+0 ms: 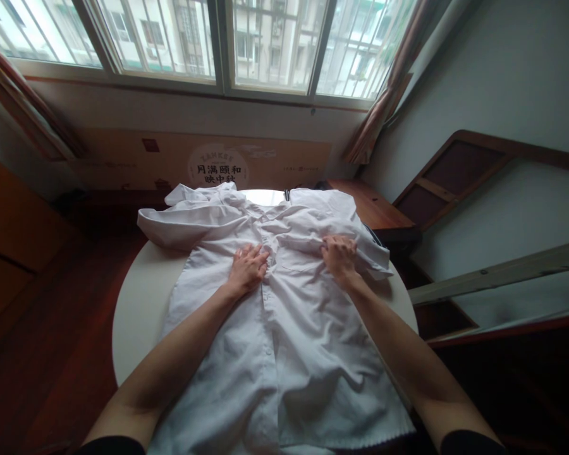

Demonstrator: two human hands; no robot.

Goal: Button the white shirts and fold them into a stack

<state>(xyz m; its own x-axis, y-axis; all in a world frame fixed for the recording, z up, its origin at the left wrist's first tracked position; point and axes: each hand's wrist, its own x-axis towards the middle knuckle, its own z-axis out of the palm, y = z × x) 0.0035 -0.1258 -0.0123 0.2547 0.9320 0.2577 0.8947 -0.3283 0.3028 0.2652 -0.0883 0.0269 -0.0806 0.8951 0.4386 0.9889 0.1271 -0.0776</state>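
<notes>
Shirt [308, 341] of white, softly creased cloth, with a button front, lies face up beneath both hands, on the round, cream-white tabletop [137, 316]. From my remote seat I read its direction: collar end beyond the fingertips, toward the wide, barred window [272, 47], hem back between the forearms. Its long axis runs nearly straight away from the wrists, traced by the narrow white button placket [267, 325] at the left hand's fingertips. One loose white sleeve [184, 226] points sideways, beyond and to the left of the left hand; its fellow slants down just right of the right hand. I have the left hand [249, 268] palm down, laid flat with fingers slightly spread, on the cloth. The right hand [340, 256] rests on the chest part with fingers bent; I cannot tell whether they pinch a fold or only press. Beyond both hands stands a tan printed panel [284, 151] below the window.
</notes>
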